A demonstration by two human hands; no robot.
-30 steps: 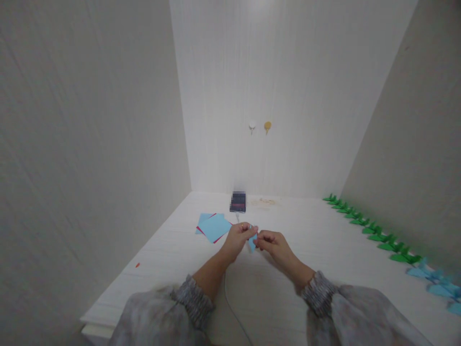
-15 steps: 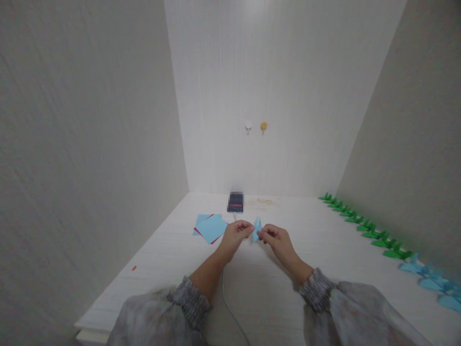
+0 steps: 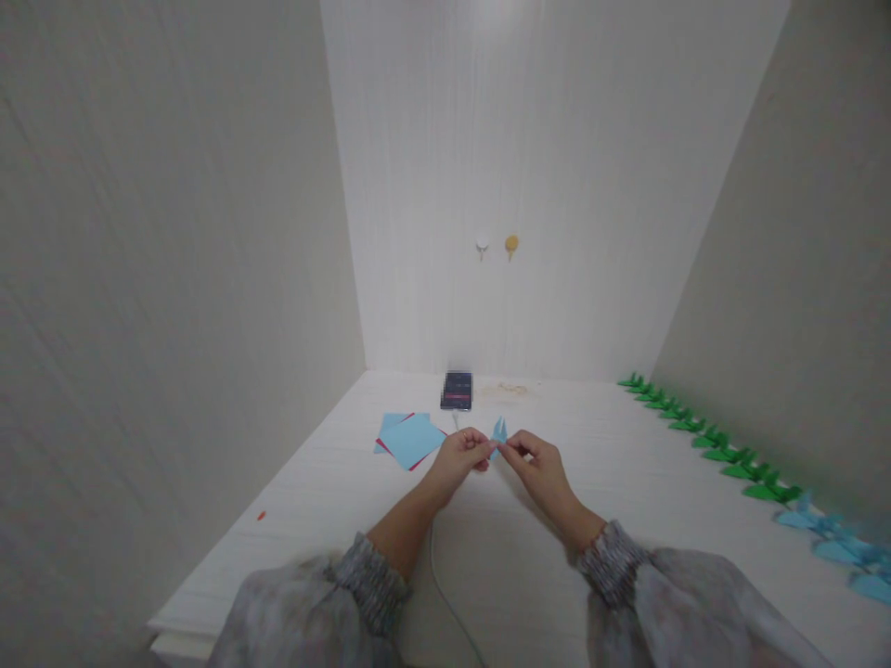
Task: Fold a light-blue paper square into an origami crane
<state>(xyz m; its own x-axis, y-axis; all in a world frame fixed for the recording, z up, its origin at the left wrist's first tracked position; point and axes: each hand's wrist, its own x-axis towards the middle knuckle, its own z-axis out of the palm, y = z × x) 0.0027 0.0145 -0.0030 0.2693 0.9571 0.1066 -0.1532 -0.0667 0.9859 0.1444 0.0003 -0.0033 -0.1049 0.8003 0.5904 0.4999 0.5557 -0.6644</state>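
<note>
A small folded piece of light blue paper (image 3: 498, 432) is held up over the middle of the white table (image 3: 626, 482), its two points sticking upward. My left hand (image 3: 460, 458) pinches its lower left side with closed fingers. My right hand (image 3: 535, 464) pinches its lower right side, fingertips nearly touching those of the left. Both wrists come out of grey patterned sleeves at the bottom of the view.
A stack of blue and red paper squares (image 3: 410, 439) lies left of the hands. A dark phone (image 3: 458, 391) with a cable (image 3: 445, 594) sits at the back. Several green folded figures (image 3: 703, 436) and blue ones (image 3: 835, 543) line the right wall. Two hooks (image 3: 497, 247) hang on the back wall.
The blue paper piece has risen from hanging below the fingers to standing above them. Both hands have drawn closer together and slightly further from me.
</note>
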